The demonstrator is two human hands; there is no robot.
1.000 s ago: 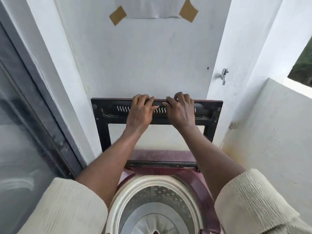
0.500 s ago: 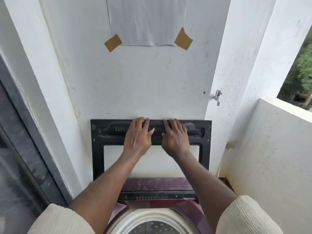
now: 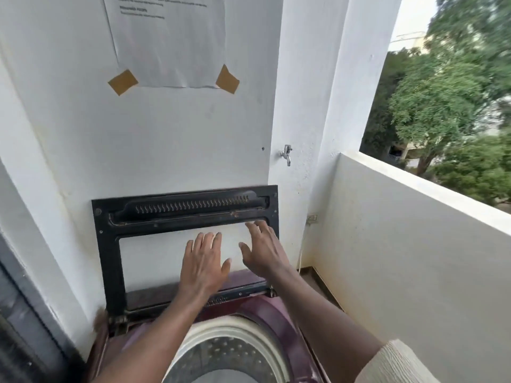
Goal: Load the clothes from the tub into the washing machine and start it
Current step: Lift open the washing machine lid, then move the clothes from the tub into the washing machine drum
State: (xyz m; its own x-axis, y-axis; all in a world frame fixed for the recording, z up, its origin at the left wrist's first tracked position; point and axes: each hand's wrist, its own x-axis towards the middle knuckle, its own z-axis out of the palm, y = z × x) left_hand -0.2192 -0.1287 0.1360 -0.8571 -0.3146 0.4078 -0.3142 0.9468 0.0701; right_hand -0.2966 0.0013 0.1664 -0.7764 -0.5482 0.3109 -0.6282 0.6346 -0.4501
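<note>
The top-loading washing machine [image 3: 279,322] is maroon, and its black-framed lid [image 3: 110,261] stands upright against the white wall. Below the lid the white drum rim [image 3: 221,331] and the perforated steel drum show, with no clothes visible inside. My left hand [image 3: 203,265] and my right hand [image 3: 262,251] hover in front of the lid's clear window with fingers spread, holding nothing. No tub and no clothes are in view.
A sheet of paper [image 3: 168,42] is taped to the wall above the lid. A metal tap [image 3: 286,153] sticks out of the pillar at the right. A low balcony wall [image 3: 409,244] runs along the right, with trees beyond. A dark glass door [image 3: 19,322] borders the left.
Both hands have let go of the lid's top bar and dropped back toward me. The lid stays upright against the wall. The camera has tilted up and turned right.
</note>
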